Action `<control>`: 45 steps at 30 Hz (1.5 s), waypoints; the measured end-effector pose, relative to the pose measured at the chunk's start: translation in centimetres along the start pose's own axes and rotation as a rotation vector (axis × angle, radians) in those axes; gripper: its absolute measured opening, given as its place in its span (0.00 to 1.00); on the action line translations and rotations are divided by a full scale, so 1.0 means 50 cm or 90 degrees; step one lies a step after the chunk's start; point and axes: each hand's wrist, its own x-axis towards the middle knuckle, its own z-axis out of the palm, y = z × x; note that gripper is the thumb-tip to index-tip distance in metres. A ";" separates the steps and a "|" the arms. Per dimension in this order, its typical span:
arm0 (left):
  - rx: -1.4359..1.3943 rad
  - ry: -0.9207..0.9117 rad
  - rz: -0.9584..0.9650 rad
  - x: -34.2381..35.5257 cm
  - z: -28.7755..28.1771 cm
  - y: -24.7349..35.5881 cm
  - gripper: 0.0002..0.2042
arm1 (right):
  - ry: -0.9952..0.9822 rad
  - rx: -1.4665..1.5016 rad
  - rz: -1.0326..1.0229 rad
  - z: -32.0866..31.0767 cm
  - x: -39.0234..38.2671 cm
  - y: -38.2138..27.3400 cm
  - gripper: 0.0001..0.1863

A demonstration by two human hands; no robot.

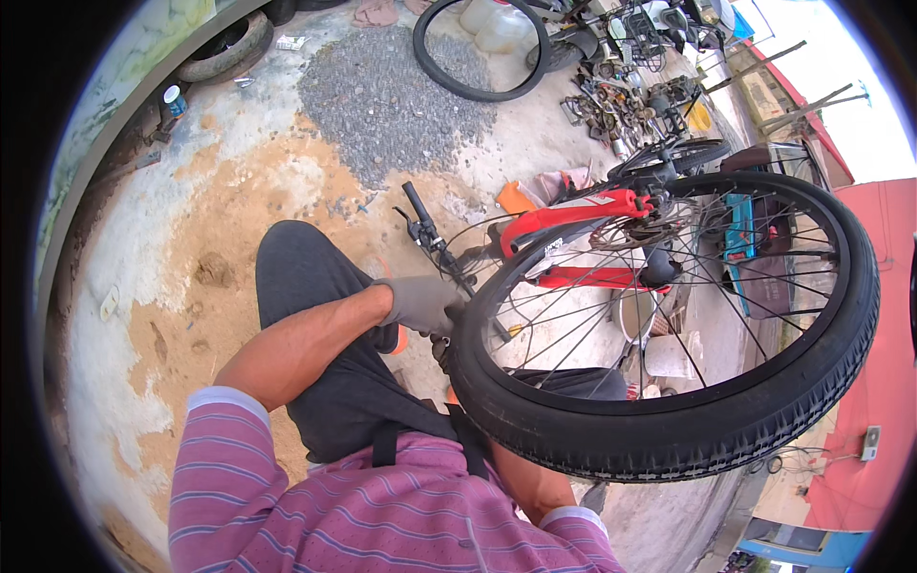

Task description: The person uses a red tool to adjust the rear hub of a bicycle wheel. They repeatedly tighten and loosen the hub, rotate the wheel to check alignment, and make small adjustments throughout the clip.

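Observation:
A bicycle wheel with a black knobbly tyre (659, 449) and dark spokes fills the right half of the view. It sits in a red fork (573, 212), with a disc rotor near the hub. My left hand (418, 304), in a grey glove, is closed at the tyre's left edge; what its fingers grip is hidden. My right forearm (531, 477) runs under the tyre. Only dark fingertips, apparently of my right hand (440, 350), show beside the tyre, so its grip cannot be made out. Beyond my left hand lies the handlebar (430, 234) with its grip and brake lever.
Gravel (373, 100) lies on the sandy concrete ground ahead, and a loose tyre (418, 48) rests at its far side. Metal parts (611, 100) are heaped at the far right. Behind the spokes are a white bucket (634, 315) and a teal case (738, 227).

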 end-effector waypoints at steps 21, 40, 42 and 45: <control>-0.634 0.313 0.315 0.170 -0.176 0.217 0.07 | -0.019 -0.057 -0.359 0.208 -0.190 -0.357 0.24; -0.551 0.341 0.452 0.251 -0.201 0.251 0.10 | 0.008 -0.012 -0.534 0.332 -0.124 -0.357 0.15; -0.549 0.352 0.471 0.263 -0.198 0.256 0.10 | 0.018 -0.020 -0.560 0.339 -0.122 -0.352 0.15; -0.564 0.333 0.464 0.273 -0.198 0.259 0.11 | 0.035 -0.041 -0.570 0.347 -0.128 -0.351 0.15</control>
